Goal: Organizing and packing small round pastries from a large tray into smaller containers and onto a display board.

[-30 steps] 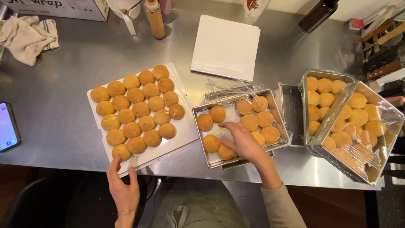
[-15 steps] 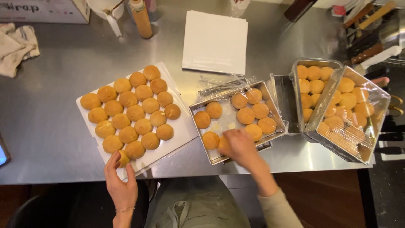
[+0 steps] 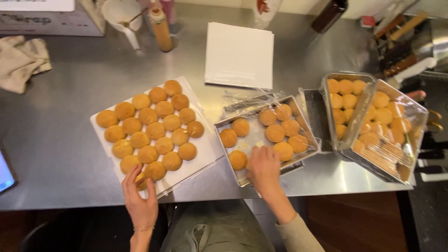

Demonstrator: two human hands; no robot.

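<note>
The table (image 3: 70, 154) is shiny grey metal with soft lights shining on it. Its near edge runs across the bottom, and the person sits there. The floor below looks dark.

The left hand (image 3: 140, 198) is at the near edge. Its fingers curl around a bun (image 3: 141, 182) at the near corner of a white board (image 3: 205, 149). The board is full of round golden buns in rows.

The right hand (image 3: 264, 168) lies palm down in a metal tray (image 3: 261, 135) just to the right of the board. Its fingers are bent over something in the near part of the tray, but I cannot tell if it grips a bun. More buns lie in the tray, and clear wrap (image 3: 247, 100) is pushed back at its far side.

Toward the right edge stand two more trays of buns. One tray (image 3: 347, 74) lies flat. The other (image 3: 396, 168) leans on it, tilted, with clear wrap over it. A small empty tin (image 3: 319, 116) sits between them and the middle tray.

At the far edge are a stack of white sheets (image 3: 240, 53), a brown squeeze bottle (image 3: 161, 30), a white cup (image 3: 122, 11) and a box (image 3: 46, 21). A cloth (image 3: 21, 60) lies at the far left corner. A phone (image 3: 5, 172) peeks in at the left edge. Knives (image 3: 406, 56) hang in a rack past the right edge.
</note>
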